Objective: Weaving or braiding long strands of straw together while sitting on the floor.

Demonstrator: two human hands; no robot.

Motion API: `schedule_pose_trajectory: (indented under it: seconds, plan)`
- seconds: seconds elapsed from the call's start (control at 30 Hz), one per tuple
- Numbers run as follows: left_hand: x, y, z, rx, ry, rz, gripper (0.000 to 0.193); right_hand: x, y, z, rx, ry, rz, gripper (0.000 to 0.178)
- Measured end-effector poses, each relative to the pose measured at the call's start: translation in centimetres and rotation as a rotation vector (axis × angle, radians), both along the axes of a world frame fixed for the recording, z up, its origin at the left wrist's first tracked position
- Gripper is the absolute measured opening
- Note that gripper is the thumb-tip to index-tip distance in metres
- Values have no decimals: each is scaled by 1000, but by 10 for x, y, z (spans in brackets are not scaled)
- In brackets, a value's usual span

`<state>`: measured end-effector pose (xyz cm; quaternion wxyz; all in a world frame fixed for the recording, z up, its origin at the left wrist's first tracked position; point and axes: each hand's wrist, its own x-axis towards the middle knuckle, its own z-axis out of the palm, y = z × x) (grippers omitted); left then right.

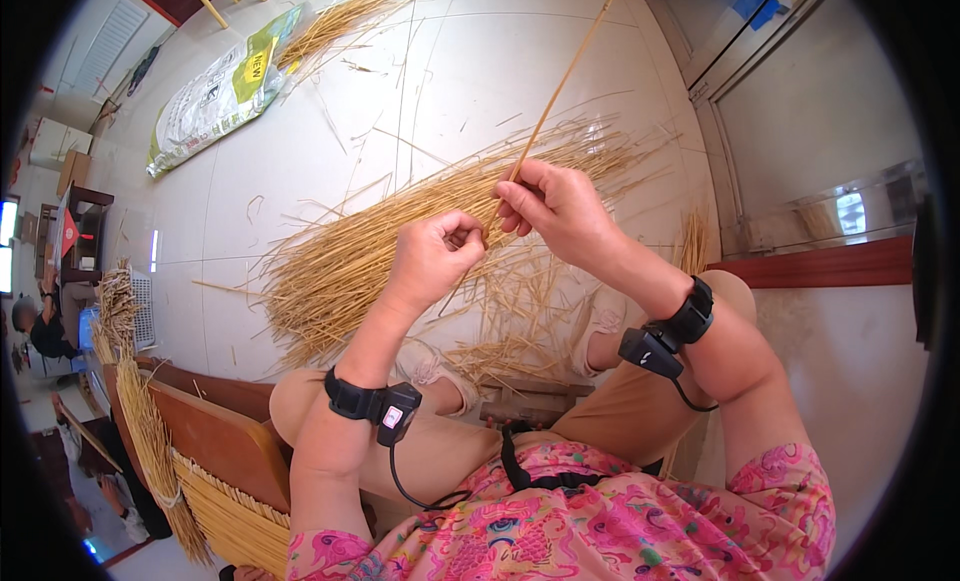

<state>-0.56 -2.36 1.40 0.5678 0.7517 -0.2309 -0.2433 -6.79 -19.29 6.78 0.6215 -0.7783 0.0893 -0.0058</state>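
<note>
Together, left hand and right hand pinch one straw stalk (upright).

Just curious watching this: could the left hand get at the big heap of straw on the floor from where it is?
Probably yes. The left hand hangs right above the straw heap with nothing between them, though it and the right hand are both pinching one long stalk.

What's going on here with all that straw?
A seated person holds one long straw stalk in both hands above the knees. The right hand pinches its lower part, and the left hand is closed just beside it, fingers curled at the stalk's lower end. A loose pile of straw lies on the white tiled floor below. A woven straw band drapes over a wooden chair at the left.
</note>
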Motion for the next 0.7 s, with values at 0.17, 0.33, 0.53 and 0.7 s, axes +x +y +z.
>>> schedule_pose_trajectory:
  seconds: [0.17, 0.33, 0.53, 0.7]
  plan:
    - [0, 0, 11, -95, 256, -17, 10, 1, -3, -1, -11, 1, 13, 17]
    - [3, 1, 14, -35, 260, -65, 10, 1, -4, 3, -64, -4, 65, 16]
    - [1, 2, 11, -19, 201, -82, 9, 1, -3, 3, -66, 15, 107, 16]
    - [2, 2, 7, -77, 278, -89, 8, 0, -5, 3, -54, 28, 128, 16]
